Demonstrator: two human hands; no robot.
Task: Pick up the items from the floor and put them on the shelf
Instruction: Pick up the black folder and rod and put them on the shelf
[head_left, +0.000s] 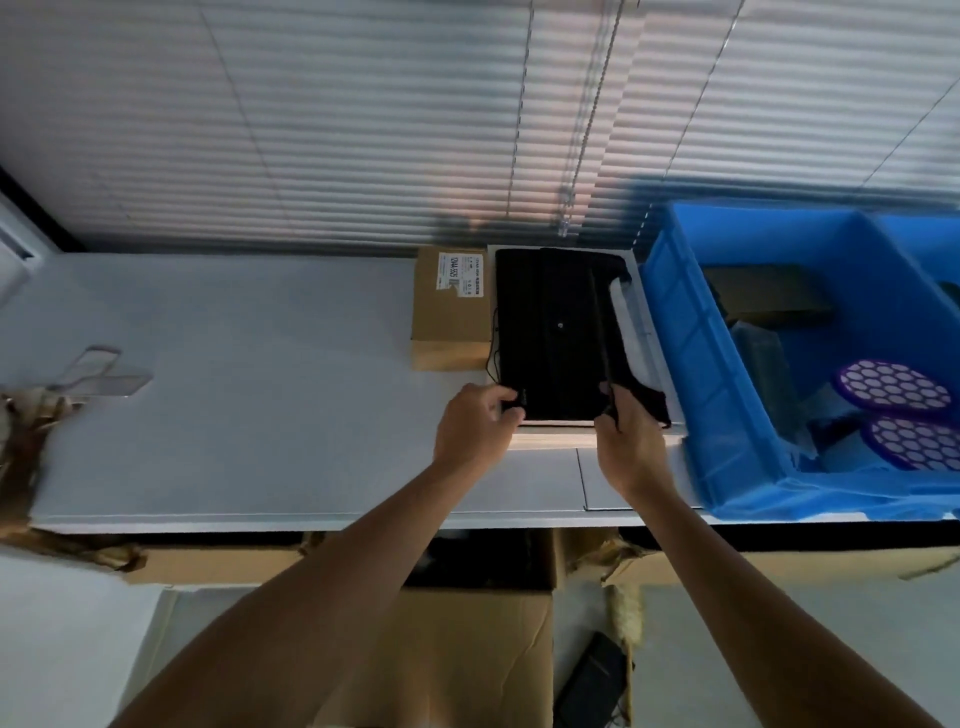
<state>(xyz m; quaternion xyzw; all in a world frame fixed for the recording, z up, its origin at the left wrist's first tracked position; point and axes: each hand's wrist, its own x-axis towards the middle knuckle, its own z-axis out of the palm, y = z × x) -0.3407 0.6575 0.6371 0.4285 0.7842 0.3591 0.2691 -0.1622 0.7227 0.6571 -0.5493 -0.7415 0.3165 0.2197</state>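
Both near corners of the pouch (556, 332) are pinched, one by the left hand (478, 415), one by the right hand (628, 436), probably to square it on the shelf (234, 389) between carton (449, 332) and bin (691, 338).

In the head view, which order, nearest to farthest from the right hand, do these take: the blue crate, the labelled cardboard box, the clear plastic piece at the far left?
From the right hand:
1. Blue crate, just to its right.
2. Labelled cardboard box, back and to the left.
3. Clear plastic piece, far left on the white shelf.
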